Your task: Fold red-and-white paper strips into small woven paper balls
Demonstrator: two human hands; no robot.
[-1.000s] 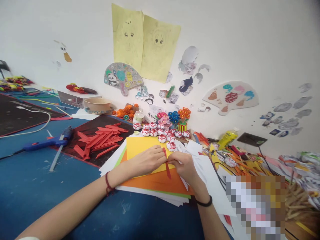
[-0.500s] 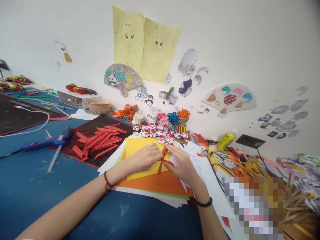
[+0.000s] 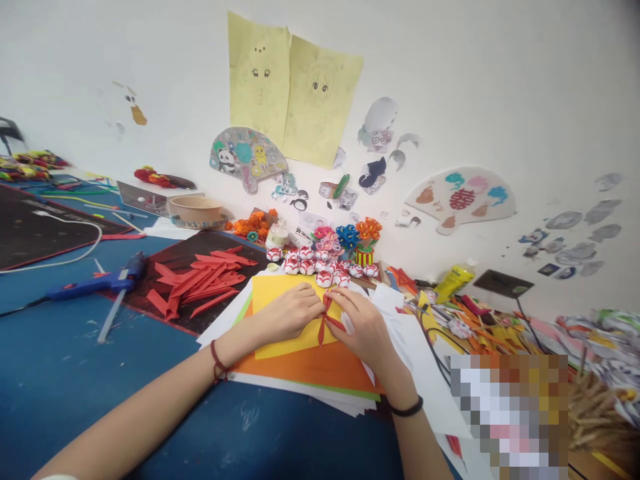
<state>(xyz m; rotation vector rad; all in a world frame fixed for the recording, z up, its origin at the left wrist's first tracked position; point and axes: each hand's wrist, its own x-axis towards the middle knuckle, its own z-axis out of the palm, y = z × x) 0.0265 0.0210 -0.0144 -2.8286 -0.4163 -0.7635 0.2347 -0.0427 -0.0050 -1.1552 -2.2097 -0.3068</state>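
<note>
A red folded-paper piece with several pointed petals (image 3: 321, 330) is held between both hands, over a yellow sheet (image 3: 270, 288). My left hand (image 3: 295, 312) has its fingers curled in and closed on the piece's left side; its fingertips are partly hidden. From the right, my right hand (image 3: 363, 327) pinches the piece, fingers along its upper petal and thumb near the lower right one. Beneath the yellow sheet lies an orange sheet (image 3: 310, 370) on a stack of white and green paper. Just beyond the hands stand several red-and-white paper flowers (image 3: 324, 277).
Red folded strips (image 3: 200, 283) lie heaped on a dark mat (image 3: 150, 267). Left of them rests a blue glue gun (image 3: 100, 287). Behind are a beige bowl (image 3: 197, 209) and bead flowers (image 3: 347, 237). A yellow bottle (image 3: 455, 281) and paper scraps crowd the right.
Both hands keep hold of the red paper piece in nearly the same place. Its lower petal has shifted slightly, and the whole view has drifted a little to the right.
</note>
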